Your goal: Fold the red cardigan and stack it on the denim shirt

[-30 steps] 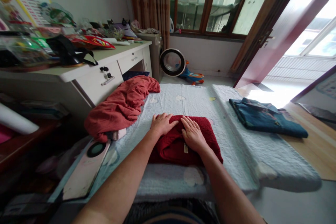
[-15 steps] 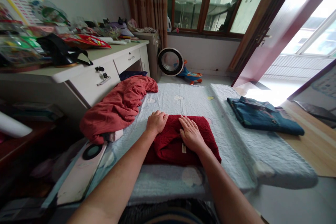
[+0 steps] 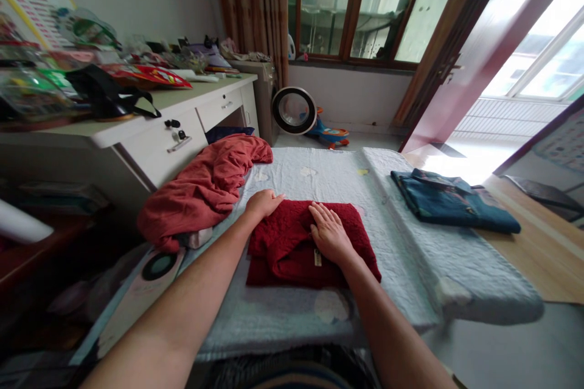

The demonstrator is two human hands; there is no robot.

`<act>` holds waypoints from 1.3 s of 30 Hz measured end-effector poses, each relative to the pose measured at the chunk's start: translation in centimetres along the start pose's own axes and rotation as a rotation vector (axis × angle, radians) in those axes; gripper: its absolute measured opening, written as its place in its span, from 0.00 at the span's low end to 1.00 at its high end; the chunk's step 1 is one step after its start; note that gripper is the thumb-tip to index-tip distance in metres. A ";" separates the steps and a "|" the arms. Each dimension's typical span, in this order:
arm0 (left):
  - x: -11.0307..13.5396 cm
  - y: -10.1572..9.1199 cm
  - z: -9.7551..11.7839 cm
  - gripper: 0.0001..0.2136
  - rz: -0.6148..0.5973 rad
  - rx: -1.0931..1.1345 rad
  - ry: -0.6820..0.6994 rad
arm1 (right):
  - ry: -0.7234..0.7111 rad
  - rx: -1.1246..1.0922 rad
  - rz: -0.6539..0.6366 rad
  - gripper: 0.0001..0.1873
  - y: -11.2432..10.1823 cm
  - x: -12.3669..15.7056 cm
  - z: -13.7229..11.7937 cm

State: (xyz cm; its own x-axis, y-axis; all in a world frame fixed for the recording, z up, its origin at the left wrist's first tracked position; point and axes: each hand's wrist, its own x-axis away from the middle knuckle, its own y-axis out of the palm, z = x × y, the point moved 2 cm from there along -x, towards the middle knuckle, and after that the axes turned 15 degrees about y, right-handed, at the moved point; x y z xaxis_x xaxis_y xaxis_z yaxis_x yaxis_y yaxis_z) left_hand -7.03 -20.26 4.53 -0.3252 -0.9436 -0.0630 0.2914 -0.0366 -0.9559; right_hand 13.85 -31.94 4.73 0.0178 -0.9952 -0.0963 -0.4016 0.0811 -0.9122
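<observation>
A dark red sweater (image 3: pixel 292 237) lies folded into a rough rectangle on a pale blue patterned cover (image 3: pixel 314 179). Its neck opening faces me, with a small pale label beside it. My left hand (image 3: pixel 263 204) is closed at the sweater's far left corner, its fingertips curled at the edge. Flat on the upper middle of the sweater rests my right hand (image 3: pixel 329 232), fingers stretched out, holding nothing.
Left of the sweater lies a crumpled coral-red cloth (image 3: pixel 207 188), beside a white desk (image 3: pixel 173 134) crowded with items. Folded jeans (image 3: pixel 451 200) sit at the right, partly over a wooden surface (image 3: pixel 542 249). Beyond the cover are a round washer door (image 3: pixel 294 110) and a blue-orange toy (image 3: pixel 331 132).
My left hand has slid left, from the sweater's upper left part to its far left corner, and its fingers have curled more. My right hand stays pressed flat on the sweater.
</observation>
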 end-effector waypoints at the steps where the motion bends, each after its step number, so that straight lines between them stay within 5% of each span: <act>1: 0.1 0.0 -0.1 0.21 0.008 0.012 -0.001 | -0.001 0.000 0.002 0.29 0.0 0.0 0.0; 14: 0.9 0.3 0.2 0.16 0.046 0.122 0.000 | 0.005 -0.001 -0.002 0.28 0.0 -0.1 0.1; 31: 2.3 0.9 1.7 0.19 0.170 -0.128 -0.130 | -0.005 -0.012 -0.014 0.29 0.2 -0.2 0.3; 34: 2.8 -0.5 2.1 0.18 0.234 -0.210 -0.039 | -0.005 -0.011 -0.008 0.29 0.2 -0.3 0.3; 39: 4.1 -1.5 4.2 0.17 0.293 -0.134 0.385 | -0.002 -0.009 -0.009 0.29 0.2 -0.3 0.2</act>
State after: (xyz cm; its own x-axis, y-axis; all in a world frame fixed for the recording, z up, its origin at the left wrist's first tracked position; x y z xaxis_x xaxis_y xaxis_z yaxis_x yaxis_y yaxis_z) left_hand -5.01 -25.48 6.92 -0.5630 -0.7169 -0.4112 0.3098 0.2781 -0.9092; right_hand 13.96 -31.66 4.45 0.0234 -0.9958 -0.0885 -0.4100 0.0712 -0.9093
